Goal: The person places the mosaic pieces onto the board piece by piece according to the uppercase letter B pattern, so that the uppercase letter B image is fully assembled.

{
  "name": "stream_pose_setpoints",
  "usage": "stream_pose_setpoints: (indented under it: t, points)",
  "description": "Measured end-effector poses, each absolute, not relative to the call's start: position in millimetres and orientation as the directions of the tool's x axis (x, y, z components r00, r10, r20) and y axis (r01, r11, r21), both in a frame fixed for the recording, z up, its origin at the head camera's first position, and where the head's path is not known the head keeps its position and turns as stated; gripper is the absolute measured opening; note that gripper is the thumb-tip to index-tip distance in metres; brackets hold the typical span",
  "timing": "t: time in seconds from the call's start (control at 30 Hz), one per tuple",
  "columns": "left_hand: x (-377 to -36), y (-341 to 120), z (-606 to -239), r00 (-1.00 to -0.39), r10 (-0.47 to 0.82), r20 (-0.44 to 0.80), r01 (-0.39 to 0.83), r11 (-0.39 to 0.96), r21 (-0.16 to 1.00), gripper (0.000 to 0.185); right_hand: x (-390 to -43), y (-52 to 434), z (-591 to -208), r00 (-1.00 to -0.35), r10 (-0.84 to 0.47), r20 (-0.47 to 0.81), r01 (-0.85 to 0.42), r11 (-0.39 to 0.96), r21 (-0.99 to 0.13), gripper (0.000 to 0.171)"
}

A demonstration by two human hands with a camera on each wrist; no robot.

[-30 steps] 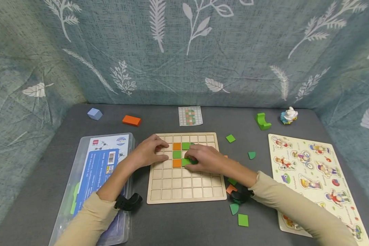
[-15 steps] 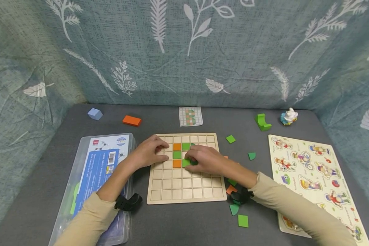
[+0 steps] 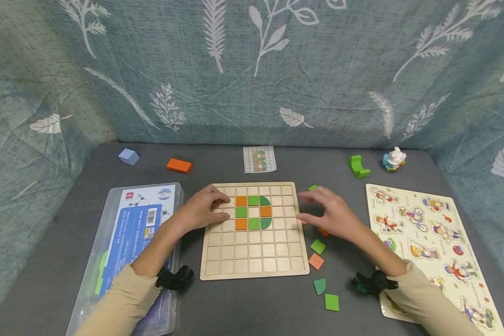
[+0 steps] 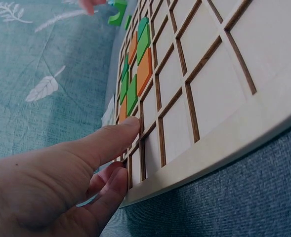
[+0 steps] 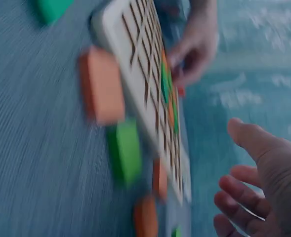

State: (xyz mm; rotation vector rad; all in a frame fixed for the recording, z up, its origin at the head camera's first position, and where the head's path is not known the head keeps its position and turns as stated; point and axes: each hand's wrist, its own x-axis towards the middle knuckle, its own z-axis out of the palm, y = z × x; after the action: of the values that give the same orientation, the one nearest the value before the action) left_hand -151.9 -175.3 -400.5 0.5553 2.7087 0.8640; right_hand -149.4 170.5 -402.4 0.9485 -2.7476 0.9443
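Head view shows your left hand (image 3: pixel 203 211) resting flat on the left edge of the wooden grid board (image 3: pixel 254 266), fingers relaxed and pinching nothing, while your right hand (image 3: pixel 332 214) hovers spread and empty just off the board's right edge, over loose tiles (image 3: pixel 318 246) on the grey table (image 3: pixel 243 308). On the board, orange and green tiles (image 3: pixel 254 212) fill a small block of cells near the top. A careless sweep of that right hand could, I judge, knock placed pieces loose or scatter the spare ones. At your left, the clear plastic box (image 3: pixel 109 219) holds a blue printed booklet (image 3: pixel 134 235).
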Motion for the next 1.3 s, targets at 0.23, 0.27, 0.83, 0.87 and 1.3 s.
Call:
stream_pose_setpoints:
  t: [0.23, 0.27, 0.83, 0.87, 1.3]
  points:
    - [-151.0, -175.1, -398.9, -0.895, 0.432, -0.108, 0.291, 0.750, 0.594, 0.039, -153.9, 220.5, -408.1, -0.914, -0.398, 0.080, -0.364, 0.714, -0.599, 0.057]
    - [-150.8, -174.9, -398.7, -0.895, 0.434, -0.106, 0.292, 0.749, 0.595, 0.039, -154.8, 224.3, -410.1, -0.916, -0.396, 0.068, -0.355, 0.718, -0.598, 0.058]
    - [-151.1, -173.5, -399.5, -0.896, 0.431, -0.109, 0.286, 0.747, 0.600, 0.040, -201.0, 220.7, -434.2, -0.911, -0.410, 0.055, -0.313, 0.597, -0.739, 0.052]
    - [-151.3, -173.4, -399.5, -0.897, 0.429, -0.109, 0.284, 0.747, 0.601, 0.040, -202.0, 220.9, -434.9, -0.907, -0.418, 0.056, -0.317, 0.589, -0.744, 0.051]
    - [-151.1, -174.1, -399.5, -0.898, 0.430, -0.096, 0.296, 0.751, 0.590, 0.039, -204.2, 218.8, -441.5, -0.895, -0.444, 0.049, -0.333, 0.592, -0.734, 0.037]
